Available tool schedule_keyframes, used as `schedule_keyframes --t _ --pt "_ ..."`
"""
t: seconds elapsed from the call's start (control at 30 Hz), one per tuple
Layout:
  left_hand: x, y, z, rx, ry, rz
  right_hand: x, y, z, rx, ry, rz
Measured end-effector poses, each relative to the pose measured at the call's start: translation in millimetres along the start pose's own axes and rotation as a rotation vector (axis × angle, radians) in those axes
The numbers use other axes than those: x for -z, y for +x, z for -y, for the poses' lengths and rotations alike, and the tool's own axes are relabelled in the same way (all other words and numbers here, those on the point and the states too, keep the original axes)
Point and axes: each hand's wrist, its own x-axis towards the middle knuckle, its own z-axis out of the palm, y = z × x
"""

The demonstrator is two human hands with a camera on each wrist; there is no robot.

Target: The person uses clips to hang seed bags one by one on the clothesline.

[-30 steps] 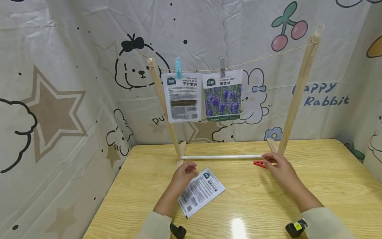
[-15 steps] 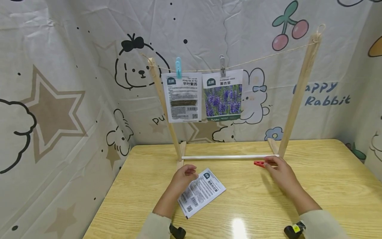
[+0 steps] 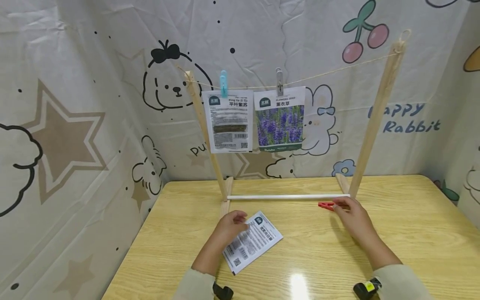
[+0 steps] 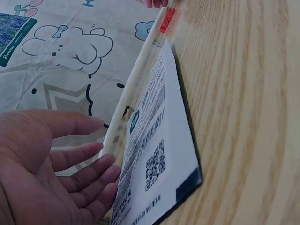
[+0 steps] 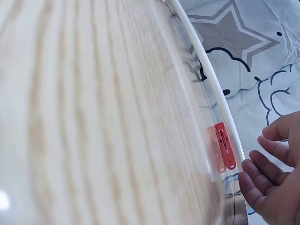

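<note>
My left hand (image 3: 229, 228) hovers over the upper left edge of a seed packet (image 3: 254, 242) that lies back side up on the table. In the left wrist view its fingers are loosely bent with nothing between them. My right hand (image 3: 353, 216) is beside a red clothespin (image 3: 325, 206) near the right post. The right wrist view shows the clothespin (image 5: 225, 146) lying apart from the relaxed fingers (image 5: 257, 174). Two packets hang from a string: a text-covered one (image 3: 229, 121) under a blue clothespin (image 3: 223, 84), and a purple-flower one (image 3: 280, 125) under a grey clothespin (image 3: 279, 83).
The string (image 3: 330, 73) runs between a left wooden post (image 3: 206, 129) and a taller right post (image 3: 376, 121). A white rod (image 3: 285, 197) joins their bases. Behind the wooden table (image 3: 412, 237) hangs a printed cloth (image 3: 247, 25).
My right hand has drawn slightly down from the white rod towards the red clothespin, uncovering the rod's right end. The left hand has barely moved. The packets and the clothespins stay in place.
</note>
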Motion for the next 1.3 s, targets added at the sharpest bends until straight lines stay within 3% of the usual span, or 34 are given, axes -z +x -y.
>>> schedule_keyframes --t 0.4,0.63,0.9,1.1,1.3 --pt "-0.6 -8.6 -3.5 -0.073 0.174 -0.033 -2 2 -3 -0.004 -0.023 0.011" --pt "-3.7 -7.9 -3.9 -0.078 0.273 -0.068 -2 4 -3 -0.050 -0.054 0.068" --pt "-6.3 -7.7 -3.8 -0.081 0.354 -0.089 -3 5 -4 -0.067 -0.108 0.061" --pt "-10.5 -6.4 -3.6 -0.077 0.410 -0.122 -2 5 -5 -0.044 -0.138 0.061" --pt "-11.9 -7.3 -5.0 -0.059 0.406 -0.119 -2 5 -7 -0.005 -0.163 0.052"
